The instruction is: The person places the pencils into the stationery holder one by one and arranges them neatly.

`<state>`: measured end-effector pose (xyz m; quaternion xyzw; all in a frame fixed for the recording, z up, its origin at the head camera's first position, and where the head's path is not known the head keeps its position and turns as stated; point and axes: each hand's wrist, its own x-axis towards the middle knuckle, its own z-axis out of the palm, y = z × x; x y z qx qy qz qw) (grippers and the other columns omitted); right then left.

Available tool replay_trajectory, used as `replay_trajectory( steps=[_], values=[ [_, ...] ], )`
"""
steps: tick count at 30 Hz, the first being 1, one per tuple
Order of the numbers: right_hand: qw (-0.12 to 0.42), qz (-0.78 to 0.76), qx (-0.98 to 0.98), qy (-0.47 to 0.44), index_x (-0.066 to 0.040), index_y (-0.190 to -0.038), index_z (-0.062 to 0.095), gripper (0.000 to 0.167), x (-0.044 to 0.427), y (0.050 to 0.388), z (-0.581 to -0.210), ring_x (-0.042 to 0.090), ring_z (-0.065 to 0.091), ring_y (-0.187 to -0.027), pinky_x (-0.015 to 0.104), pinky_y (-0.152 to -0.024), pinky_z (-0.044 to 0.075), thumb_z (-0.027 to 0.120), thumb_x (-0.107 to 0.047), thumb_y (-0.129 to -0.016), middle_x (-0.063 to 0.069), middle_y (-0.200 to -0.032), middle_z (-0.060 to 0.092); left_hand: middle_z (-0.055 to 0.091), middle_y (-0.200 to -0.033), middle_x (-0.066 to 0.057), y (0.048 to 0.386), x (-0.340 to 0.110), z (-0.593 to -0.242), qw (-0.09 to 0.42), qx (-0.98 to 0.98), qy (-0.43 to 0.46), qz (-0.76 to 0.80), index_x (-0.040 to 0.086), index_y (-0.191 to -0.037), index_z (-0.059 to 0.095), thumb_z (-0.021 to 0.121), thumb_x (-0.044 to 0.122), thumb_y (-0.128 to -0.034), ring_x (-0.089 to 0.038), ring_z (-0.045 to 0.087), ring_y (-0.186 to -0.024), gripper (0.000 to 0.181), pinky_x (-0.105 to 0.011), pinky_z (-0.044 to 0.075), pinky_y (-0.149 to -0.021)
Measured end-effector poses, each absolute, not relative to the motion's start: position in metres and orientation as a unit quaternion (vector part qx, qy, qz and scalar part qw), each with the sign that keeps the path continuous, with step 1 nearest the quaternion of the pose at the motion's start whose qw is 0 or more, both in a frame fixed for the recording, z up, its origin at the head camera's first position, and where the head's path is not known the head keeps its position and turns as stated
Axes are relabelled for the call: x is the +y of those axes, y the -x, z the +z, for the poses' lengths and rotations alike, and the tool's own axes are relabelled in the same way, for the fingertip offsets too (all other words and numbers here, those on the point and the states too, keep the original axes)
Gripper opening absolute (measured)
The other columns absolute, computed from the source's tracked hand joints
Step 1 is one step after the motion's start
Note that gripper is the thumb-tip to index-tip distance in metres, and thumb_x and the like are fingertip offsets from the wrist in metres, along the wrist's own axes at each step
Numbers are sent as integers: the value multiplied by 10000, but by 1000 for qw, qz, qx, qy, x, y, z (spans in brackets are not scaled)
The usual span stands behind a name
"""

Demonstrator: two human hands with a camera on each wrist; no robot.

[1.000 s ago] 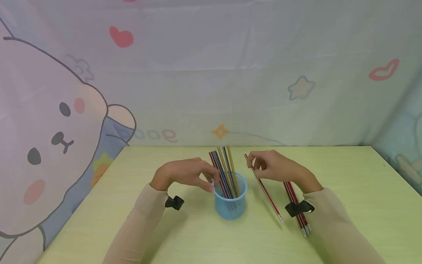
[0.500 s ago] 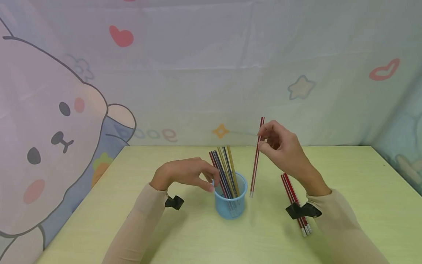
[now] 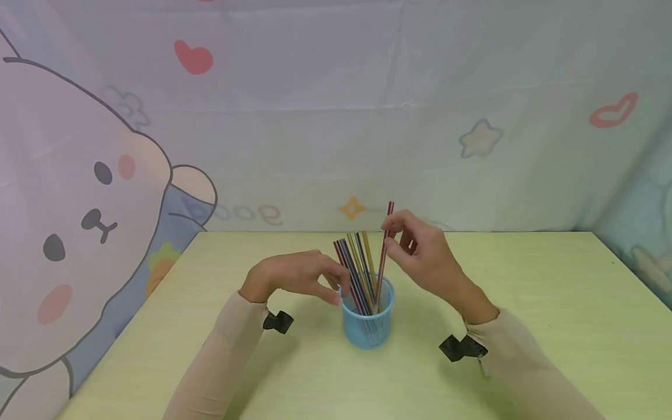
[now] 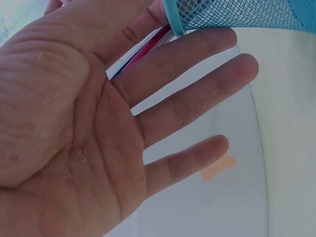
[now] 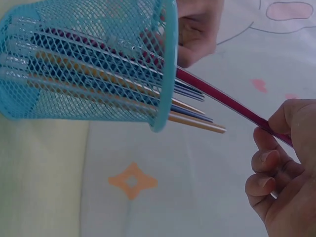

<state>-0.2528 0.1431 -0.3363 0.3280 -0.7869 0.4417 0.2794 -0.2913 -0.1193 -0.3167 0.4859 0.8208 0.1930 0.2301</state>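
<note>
In the head view, my right hand [image 3: 417, 251] pinches a red striped pencil [image 3: 382, 265] near its upper end. That pencil leans with its lower end inside a light blue mesh pen holder [image 3: 367, 332]. My left hand [image 3: 299, 277] holds the near-left rim of the pen holder between thumb and index finger. In the left wrist view, the other fingers [image 4: 192, 106] are extended beside the mesh. Several red, dark blue and gold pencils [image 3: 359, 271] stand in the holder, slanting left. The right wrist view shows the thumb and index finger of the right hand [image 5: 291, 163] on the red pencil.
A pale yellow-green table [image 3: 567, 297] carries everything. Spare red pencils lie under the right forearm; only an eraser end [image 3: 484, 368] shows. A printed cloth [image 3: 315, 146] hangs behind the table. Black cameras [image 3: 278, 322] are strapped to both wrists.
The right hand has lifted the red pencil off the table, swung it upright, and brought it left and down into the pen holder. The left hand has stayed at the rim.
</note>
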Motion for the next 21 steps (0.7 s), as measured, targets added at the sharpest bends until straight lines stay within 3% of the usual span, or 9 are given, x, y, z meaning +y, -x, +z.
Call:
replay_trajectory(
  steps=[10,17,21],
  values=[
    [205,361,-830,-372,-109,-1073,621,178,115,245,-358,107,499,-609,236,-523,430,616,-41,-909,-65,-849,610,702,-1043,165,290,-118,-319,218,819,-492,199,214,-971,698,731,198,-917,-55,667,-1046,66,-252,518,-919],
    [177,322,-850,-376,-130,-1080,615,159,111,246,-365,75,582,-712,231,-606,498,632,-77,-932,-53,-947,659,718,-1036,134,290,-118,-318,215,822,-488,200,232,-938,700,750,186,-895,-43,668,-1033,81,-254,525,-902],
    [170,321,-855,-370,-132,-1039,607,115,117,249,-361,87,528,-656,242,-564,468,639,-83,-941,-57,-928,654,719,-1010,139,291,-118,-317,215,821,-490,201,209,-942,708,750,177,-895,-48,672,-1030,71,-249,525,-902]
  ],
)
